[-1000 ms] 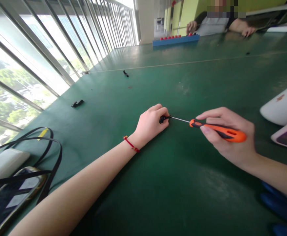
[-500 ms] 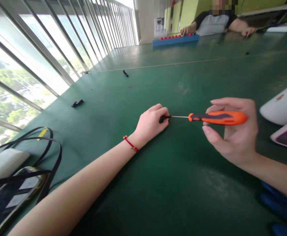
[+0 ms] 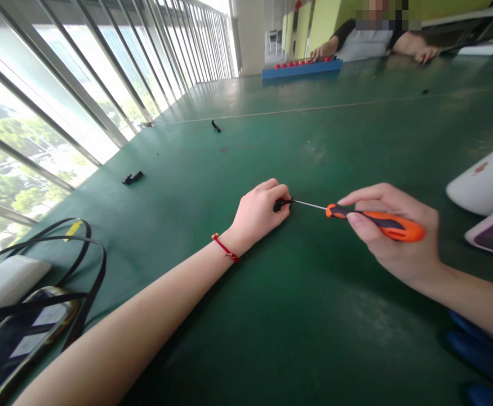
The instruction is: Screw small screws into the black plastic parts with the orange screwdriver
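Observation:
My left hand [image 3: 264, 207] rests on the green table, its fingers closed round a small black part [image 3: 280, 204] that is mostly hidden. In my right hand [image 3: 402, 239] is a screwdriver [image 3: 398, 226] with an orange and dark grey handle, pinched between thumb and fingers. The thin metal shaft points left and its tip meets the black part at my left fingertips. The handle end tilts slightly down toward me.
Small black pieces [image 3: 133, 179] lie farther left on the table [image 3: 178, 169]. A phone [image 3: 39, 327], a white block [image 3: 13, 276] and black cables are at lower left. White objects [image 3: 487, 175] stand at right. Across the table sits a person [image 3: 367, 42] behind a blue rack [image 3: 301, 70].
My right fingers have closed from a loose, spread hold to a pinch on the screwdriver. Its handle end has dropped lower. My left hand has not moved.

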The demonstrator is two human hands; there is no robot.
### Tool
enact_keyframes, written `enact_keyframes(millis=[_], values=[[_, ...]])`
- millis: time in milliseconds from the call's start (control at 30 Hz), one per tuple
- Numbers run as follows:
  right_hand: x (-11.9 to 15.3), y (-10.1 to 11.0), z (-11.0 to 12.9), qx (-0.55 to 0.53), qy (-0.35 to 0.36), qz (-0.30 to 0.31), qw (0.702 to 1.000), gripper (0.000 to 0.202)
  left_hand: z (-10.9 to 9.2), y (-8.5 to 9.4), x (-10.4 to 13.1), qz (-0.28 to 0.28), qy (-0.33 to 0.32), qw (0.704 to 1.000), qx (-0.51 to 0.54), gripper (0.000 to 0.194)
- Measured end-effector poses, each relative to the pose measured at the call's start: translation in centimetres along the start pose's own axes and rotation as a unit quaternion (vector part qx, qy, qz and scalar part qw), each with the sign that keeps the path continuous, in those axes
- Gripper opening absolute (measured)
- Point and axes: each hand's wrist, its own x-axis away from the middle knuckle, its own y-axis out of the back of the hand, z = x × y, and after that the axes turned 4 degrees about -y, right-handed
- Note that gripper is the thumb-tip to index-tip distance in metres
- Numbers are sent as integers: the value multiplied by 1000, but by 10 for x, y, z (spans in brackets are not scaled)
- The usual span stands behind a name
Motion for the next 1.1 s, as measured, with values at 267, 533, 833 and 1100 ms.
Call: enact_keyframes(millis=[267,533,833,1100], values=[[1,0,-1,-16,14,-30,999,17,0,0,0,2,2,1000,0,7],[1,-1,-1,-65,21,-59,996,40,0,0,0,2,1,1000,-3,7],[1,-1,-2,-58,18,-69,996,36,0,0,0,3,-3,1000,-7,8],[1,-1,-3,-60,33,-94,993,41,0,0,0,2,0,1000,-7,8]])
